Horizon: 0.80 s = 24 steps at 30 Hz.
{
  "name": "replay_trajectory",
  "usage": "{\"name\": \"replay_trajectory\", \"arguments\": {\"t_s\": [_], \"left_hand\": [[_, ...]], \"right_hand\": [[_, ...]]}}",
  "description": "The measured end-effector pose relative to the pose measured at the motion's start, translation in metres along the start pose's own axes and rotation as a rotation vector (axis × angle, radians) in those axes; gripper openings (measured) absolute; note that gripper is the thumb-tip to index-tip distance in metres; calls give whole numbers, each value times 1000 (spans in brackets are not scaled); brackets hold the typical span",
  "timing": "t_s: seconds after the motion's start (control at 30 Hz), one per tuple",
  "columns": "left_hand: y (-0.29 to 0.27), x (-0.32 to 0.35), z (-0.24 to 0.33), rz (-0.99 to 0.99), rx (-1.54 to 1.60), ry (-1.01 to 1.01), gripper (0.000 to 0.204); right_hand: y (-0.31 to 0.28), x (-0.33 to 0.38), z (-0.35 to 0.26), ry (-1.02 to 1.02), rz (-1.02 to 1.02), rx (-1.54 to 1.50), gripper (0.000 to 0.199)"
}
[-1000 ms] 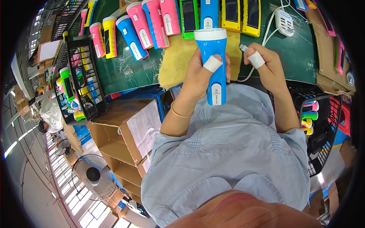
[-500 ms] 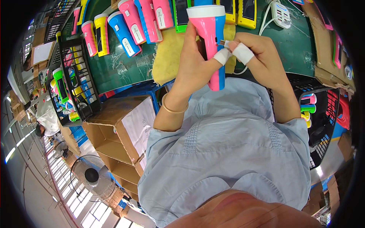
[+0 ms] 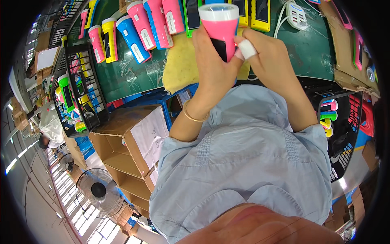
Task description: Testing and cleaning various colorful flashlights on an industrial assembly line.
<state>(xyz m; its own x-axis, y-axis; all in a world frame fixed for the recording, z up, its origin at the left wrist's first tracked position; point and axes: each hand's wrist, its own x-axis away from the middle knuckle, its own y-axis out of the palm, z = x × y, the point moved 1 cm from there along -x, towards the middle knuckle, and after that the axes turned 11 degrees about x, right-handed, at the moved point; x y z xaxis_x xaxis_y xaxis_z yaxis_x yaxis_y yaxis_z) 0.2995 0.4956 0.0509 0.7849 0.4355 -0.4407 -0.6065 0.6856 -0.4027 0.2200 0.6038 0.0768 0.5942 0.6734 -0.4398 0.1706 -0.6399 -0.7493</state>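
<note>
Green table [image 3: 309, 61], left hand [image 3: 213, 67] gripping pink flashlight [image 3: 222, 29], right hand [image 3: 268, 53] pinched at its side

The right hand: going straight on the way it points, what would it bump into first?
Most likely the pink flashlight in the left hand; the right hand is close at its side, though actual contact is unclear.

No legible text: tiny print [image 3: 139, 52] on blue flashlight [image 3: 131, 35], dark scrawl [image 3: 156, 140] on white paper [image 3: 144, 124] against cardboard box [image 3: 122, 118], both too small.
</note>
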Motion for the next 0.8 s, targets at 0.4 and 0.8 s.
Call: {"name": "replay_trajectory", "arguments": {"t_s": [0.4,0.8], "left_hand": [[-10,-2,3,-103,771,-363,48],[27,14,20,42,777,-115,48]], "right_hand": [[-50,7,31,168,60,-271,35],[-27,-20,-18,-285,319,-9,50]]}}
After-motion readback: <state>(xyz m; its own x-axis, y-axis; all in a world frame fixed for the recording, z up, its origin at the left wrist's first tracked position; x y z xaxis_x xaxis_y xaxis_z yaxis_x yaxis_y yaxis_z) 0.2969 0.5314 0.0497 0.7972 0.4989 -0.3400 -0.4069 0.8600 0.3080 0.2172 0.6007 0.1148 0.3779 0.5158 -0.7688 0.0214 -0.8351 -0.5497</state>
